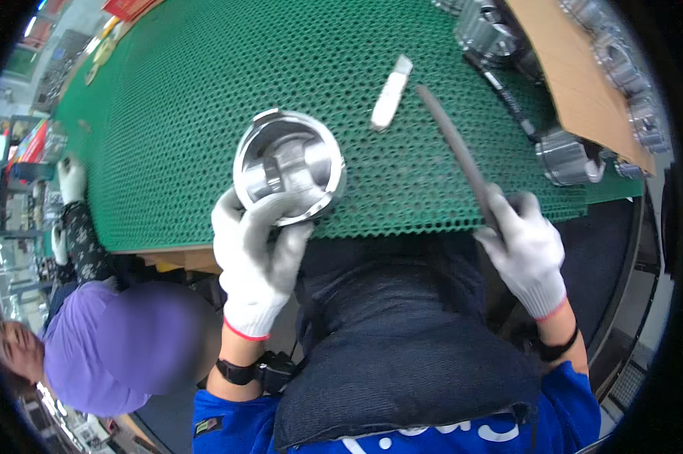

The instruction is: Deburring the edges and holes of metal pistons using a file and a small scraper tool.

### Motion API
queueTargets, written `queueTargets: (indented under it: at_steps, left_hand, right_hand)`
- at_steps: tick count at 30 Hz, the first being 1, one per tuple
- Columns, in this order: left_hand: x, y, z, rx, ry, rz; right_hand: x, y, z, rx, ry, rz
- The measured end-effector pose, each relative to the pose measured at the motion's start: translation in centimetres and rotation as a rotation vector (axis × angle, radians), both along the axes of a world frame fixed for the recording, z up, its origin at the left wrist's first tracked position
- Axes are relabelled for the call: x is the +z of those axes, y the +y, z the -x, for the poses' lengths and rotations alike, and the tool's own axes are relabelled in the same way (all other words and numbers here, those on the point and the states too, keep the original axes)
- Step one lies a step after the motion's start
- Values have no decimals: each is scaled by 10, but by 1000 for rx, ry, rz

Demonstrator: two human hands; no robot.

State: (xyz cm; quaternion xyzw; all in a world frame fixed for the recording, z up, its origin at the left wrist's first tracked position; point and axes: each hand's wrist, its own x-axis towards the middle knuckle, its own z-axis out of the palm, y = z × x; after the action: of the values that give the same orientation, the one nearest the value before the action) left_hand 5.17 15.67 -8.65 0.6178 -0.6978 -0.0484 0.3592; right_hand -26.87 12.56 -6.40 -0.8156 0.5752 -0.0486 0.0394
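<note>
The piston (288,166), hollow side up, sits at the near edge of the green honeycomb mat (190,98), gripped by the gloved left hand (254,253). The right hand (527,250) is closed around a long file (455,151). A loose hold could tip the piston off that edge. Open mat lies beyond; a white tool (391,94) and more pistons (569,159) crowd the far right.

Green honeycomb mat (205,113) over workbench; brown board (576,76) right.

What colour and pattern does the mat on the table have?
The mat is green with a honeycomb pattern of small holes, seen best in the head view.
</note>
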Motion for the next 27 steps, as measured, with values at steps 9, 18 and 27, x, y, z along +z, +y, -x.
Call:
queueTargets:
  at_steps: [9, 18, 27]
  left_hand:
    - [4, 0, -10, 38, -145, 35]
    - [12, -5, -1, -10, -142, 37]
    - [37, 27, -15, 29, -246, 82]
  right_hand:
    - [35, -13, -9, 64, -936, -856]
    - [55, -46, -106, 552, -551, -812]
    - [1, -96, -72, 299, -639, -131]
